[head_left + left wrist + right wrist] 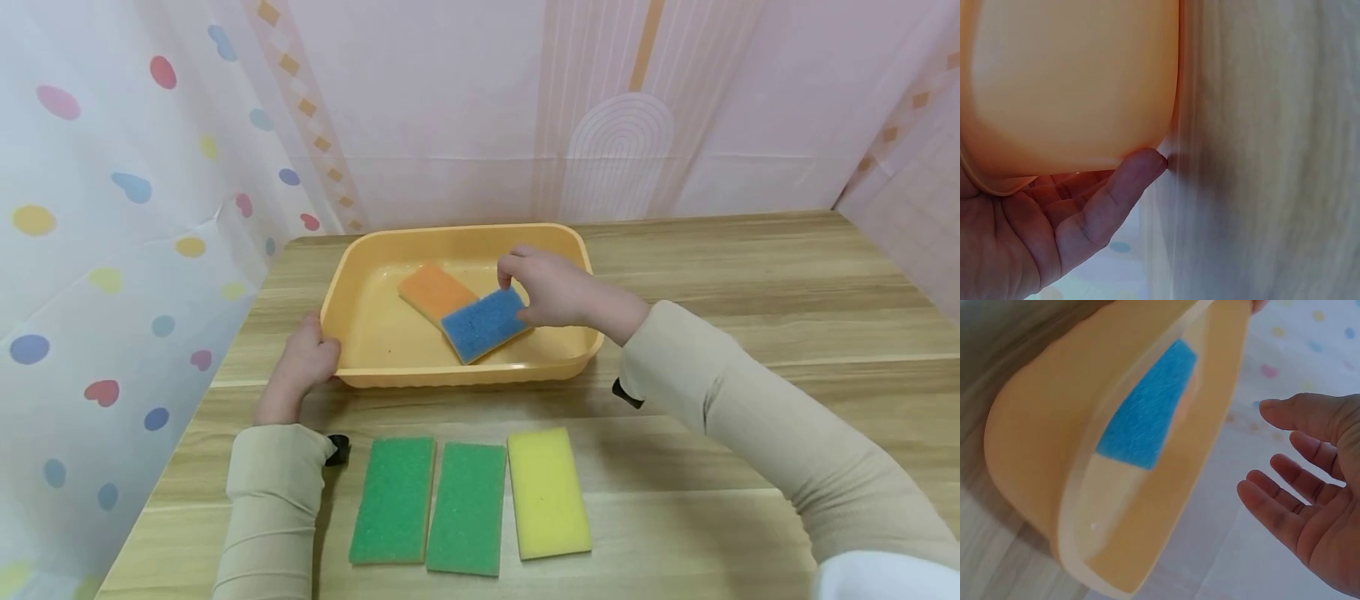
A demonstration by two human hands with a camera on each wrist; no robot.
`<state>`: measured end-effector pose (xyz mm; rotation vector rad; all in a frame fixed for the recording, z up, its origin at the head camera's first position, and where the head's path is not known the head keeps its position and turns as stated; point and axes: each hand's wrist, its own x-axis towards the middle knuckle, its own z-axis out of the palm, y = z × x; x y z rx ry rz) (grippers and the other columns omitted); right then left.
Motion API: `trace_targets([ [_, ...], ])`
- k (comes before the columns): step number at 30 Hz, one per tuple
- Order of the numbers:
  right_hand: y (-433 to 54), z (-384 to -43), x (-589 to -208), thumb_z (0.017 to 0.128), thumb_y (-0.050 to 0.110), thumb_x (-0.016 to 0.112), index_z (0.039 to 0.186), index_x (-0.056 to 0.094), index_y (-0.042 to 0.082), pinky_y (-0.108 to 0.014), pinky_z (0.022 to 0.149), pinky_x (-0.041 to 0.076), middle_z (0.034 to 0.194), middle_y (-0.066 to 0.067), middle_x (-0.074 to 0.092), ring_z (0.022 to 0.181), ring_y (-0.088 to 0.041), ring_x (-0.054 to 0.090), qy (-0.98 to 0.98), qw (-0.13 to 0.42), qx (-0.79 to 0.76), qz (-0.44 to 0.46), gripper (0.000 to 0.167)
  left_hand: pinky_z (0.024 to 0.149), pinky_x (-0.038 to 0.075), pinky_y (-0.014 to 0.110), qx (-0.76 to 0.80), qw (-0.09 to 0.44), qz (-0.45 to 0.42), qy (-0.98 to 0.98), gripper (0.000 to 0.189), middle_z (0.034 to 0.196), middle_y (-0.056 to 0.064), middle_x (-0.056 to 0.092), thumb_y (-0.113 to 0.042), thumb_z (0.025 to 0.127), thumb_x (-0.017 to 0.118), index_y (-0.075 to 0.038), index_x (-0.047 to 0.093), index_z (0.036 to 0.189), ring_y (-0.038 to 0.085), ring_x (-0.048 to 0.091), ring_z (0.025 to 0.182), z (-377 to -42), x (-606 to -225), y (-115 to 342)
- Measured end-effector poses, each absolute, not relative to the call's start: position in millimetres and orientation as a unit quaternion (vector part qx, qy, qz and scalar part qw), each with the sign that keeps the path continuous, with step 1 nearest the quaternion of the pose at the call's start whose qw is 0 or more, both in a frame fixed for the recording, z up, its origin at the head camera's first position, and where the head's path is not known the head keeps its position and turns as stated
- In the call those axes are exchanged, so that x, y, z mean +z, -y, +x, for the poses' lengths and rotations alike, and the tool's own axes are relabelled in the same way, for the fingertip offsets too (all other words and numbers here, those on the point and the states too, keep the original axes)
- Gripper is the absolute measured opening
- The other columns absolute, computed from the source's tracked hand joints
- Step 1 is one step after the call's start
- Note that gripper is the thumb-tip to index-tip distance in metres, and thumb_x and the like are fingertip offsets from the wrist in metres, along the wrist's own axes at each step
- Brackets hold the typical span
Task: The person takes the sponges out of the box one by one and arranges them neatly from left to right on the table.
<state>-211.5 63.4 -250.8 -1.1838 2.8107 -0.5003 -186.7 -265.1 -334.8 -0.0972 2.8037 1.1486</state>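
A yellow-orange plastic basin (465, 377) stands on the wooden table. My left hand (306, 360) grips its left side near the front corner; the left wrist view shows the fingers (1116, 200) against the basin's outer wall. Inside lie an orange sponge (431, 287) and a blue-topped sponge (483, 325), which partly overlaps the orange one. Above the blue sponge's right end hovers my right hand (555, 287). In the right wrist view that hand (1316, 481) has its thumb and fingers spread, holding nothing, apart from the blue sponge (1150, 409).
In front of the basin, two green sponges (393, 500) (467, 508) and a yellow sponge (549, 493) lie side by side. A patterned curtain (435, 100) hangs behind and to the left. Part of a white object (885, 577) shows at the lower right corner.
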Motion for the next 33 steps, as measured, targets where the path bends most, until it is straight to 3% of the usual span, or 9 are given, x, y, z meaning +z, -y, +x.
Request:
trace_targets([
  [5,-55.0,-225.5,-260.6,0.073,-0.002,0.061,0.099,0.053,0.004,-0.030,0.062,0.041,0.097,-0.009,0.049,0.075,-0.022,0.045,-0.923,0.047,-0.098,-0.369,0.027,0.051,0.053,0.036,0.381,0.057,-0.034,-0.922,0.052,0.101,0.034,0.046,-0.007,0.085,0.027,0.014,0.017,0.132,0.022,0.058,0.060,-186.3,-334.9,265.9],
  [12,-42.9,-239.8,-274.2,0.073,-0.007,0.057,0.105,0.053,0.001,-0.029,0.061,0.043,0.097,-0.009,0.048,0.080,-0.022,0.044,-0.928,0.083,-0.065,-0.357,0.033,0.051,0.053,0.036,0.383,0.058,-0.037,-0.921,0.053,0.103,0.034,0.045,-0.007,0.085,0.027,0.013,0.016,0.133,0.022,0.058,0.061,-186.7,-335.3,266.9],
  [18,-38.6,-245.0,-283.6,0.075,-0.001,0.064,0.108,0.053,0.002,-0.033,0.069,0.046,0.103,-0.010,0.048,0.086,-0.024,0.048,-0.926,0.110,-0.031,-0.359,0.035,0.051,0.053,0.036,0.383,0.059,-0.037,-0.921,0.053,0.101,0.033,0.046,-0.007,0.085,0.027,0.013,0.016,0.133,0.022,0.058,0.061,-186.2,-335.0,266.2],
  [23,-37.4,-245.9,-289.2,0.073,0.008,0.071,0.108,0.052,0.003,-0.036,0.078,0.046,0.107,-0.011,0.047,0.093,-0.027,0.048,-0.923,0.099,-0.017,-0.372,0.039,0.051,0.053,0.036,0.381,0.057,-0.037,-0.922,0.053,0.101,0.033,0.046,-0.007,0.085,0.027,0.013,0.016,0.133,0.022,0.058,0.060,-185.6,-334.7,265.9],
  [33,-31.8,-246.3,-306.2,0.071,0.008,0.071,0.122,0.043,0.002,-0.035,0.079,0.048,0.118,-0.014,0.040,0.101,-0.027,0.044,-0.927,0.108,0.015,-0.359,0.058,0.051,0.053,0.035,0.373,0.058,-0.036,-0.925,0.052,0.099,0.034,0.046,-0.008,0.086,0.027,0.013,0.016,0.133,0.024,0.058,0.061,-184.0,-333.9,265.5],
])
